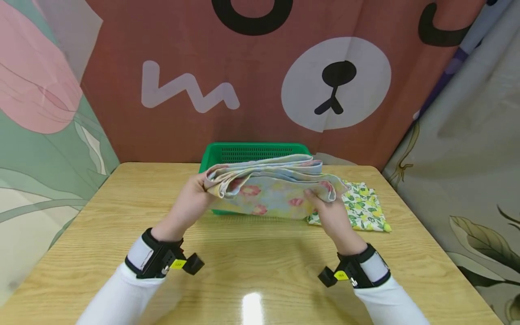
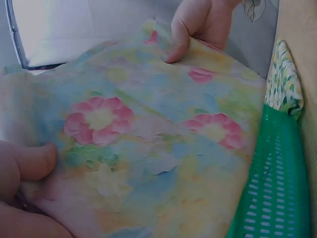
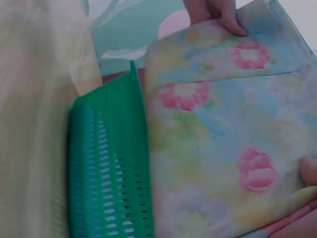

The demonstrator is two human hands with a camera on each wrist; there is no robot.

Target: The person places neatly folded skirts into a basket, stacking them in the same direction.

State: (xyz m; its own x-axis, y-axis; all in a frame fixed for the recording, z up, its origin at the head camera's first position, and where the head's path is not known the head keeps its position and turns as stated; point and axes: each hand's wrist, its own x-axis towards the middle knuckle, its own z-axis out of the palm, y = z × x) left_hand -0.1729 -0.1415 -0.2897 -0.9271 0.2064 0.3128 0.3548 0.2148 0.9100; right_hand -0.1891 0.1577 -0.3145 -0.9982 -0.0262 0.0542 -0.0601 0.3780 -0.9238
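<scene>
A folded pastel cloth [image 1: 272, 192] with pink flowers is held up between both hands, in front of the green basket. My left hand [image 1: 194, 192] grips its left end, and in the left wrist view the thumb [image 2: 37, 161] presses on the flowered face. At the other end my right hand [image 1: 331, 212] pinches the cloth, thumb on the near side. Several layered folds show along the top edge. The green basket [image 1: 256, 146] is partly hidden behind the cloth.
A folded white cloth with a lemon print [image 1: 367, 207] lies on the wooden table [image 1: 252, 257] to the right, partly behind the right hand. A brown curtain with a bear face [image 1: 260, 90] hangs behind the table, and patterned fabric hangs on both sides.
</scene>
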